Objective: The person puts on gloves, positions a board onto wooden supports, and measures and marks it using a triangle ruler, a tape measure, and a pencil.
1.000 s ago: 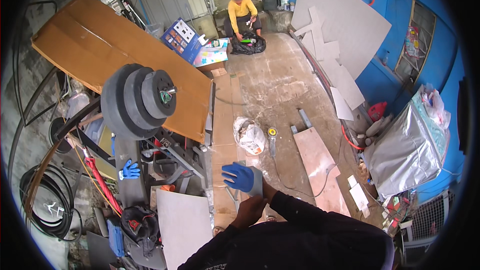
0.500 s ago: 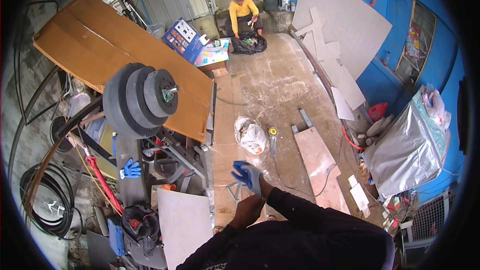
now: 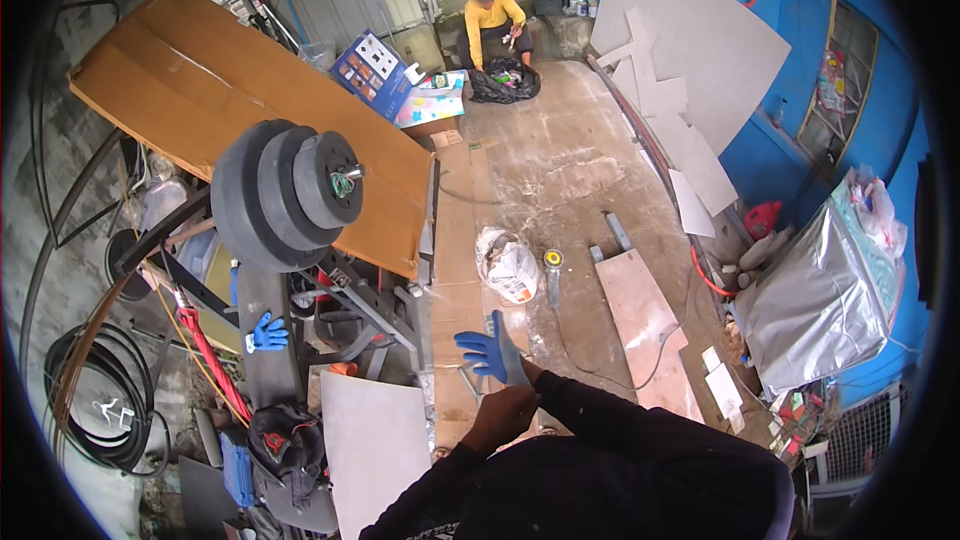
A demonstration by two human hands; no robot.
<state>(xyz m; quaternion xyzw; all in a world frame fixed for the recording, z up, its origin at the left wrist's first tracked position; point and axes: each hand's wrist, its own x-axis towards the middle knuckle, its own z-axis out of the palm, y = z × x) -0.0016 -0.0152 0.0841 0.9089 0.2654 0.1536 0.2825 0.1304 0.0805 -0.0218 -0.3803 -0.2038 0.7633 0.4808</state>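
My right hand wears a blue-palmed work glove with a grey cuff. Its fingers are spread and hold nothing. Bare and closed, my left hand pinches the cuff at my right wrist; its fingertips are partly hidden. Just beyond the gloved hand, a white sack sits on a strip of flattened cardboard. A second blue glove lies on a dark bench to the left.
A weight-plate stack juts out at left beside a leaning brown panel. An angle grinder with a cord and a pinkish board lie on the floor. A person in yellow crouches over a black bag far ahead.
My right hand's gloved fingers have spread apart, with the thumb now pointing up. My left hand stays at the cuff. The whole view has shifted slightly.
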